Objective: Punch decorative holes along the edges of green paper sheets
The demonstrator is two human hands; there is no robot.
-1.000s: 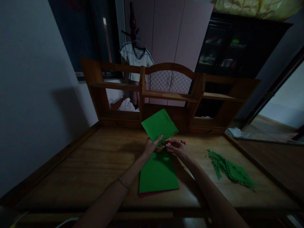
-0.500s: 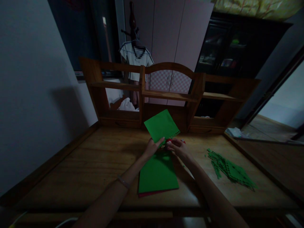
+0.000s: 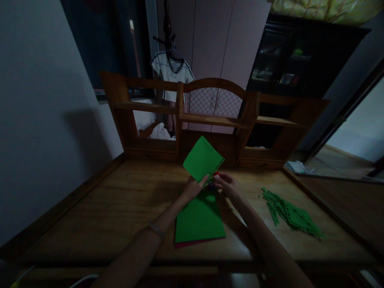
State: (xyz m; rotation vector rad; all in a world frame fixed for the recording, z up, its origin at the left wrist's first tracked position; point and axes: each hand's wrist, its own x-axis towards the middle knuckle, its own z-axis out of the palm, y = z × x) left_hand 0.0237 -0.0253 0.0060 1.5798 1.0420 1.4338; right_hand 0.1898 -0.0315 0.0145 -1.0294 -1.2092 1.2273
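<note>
My left hand [image 3: 195, 187] is closed on a green paper sheet [image 3: 203, 159], thumb on top, holding it raised and tilted above the desk. A row of small holes runs along the sheet's right edge. At the lower end of that edge, my right hand [image 3: 228, 186] is closed around a small red and dark hole punch [image 3: 215, 178], partly hidden by the fingers. Beneath both hands lies a stack of green paper [image 3: 199, 224], with a red layer showing at its bottom edge.
A loose pile of green punched sheets and strips [image 3: 292, 214] lies on the right of the wooden desk [image 3: 120, 208]. A wooden shelf unit [image 3: 216, 120] stands along the back edge. Behind it, a white shirt [image 3: 169, 72] hangs on a stand.
The green sheet has turned in my left hand, its holed edge now sloping more steeply. My right hand and the punch have shifted slightly along that edge.
</note>
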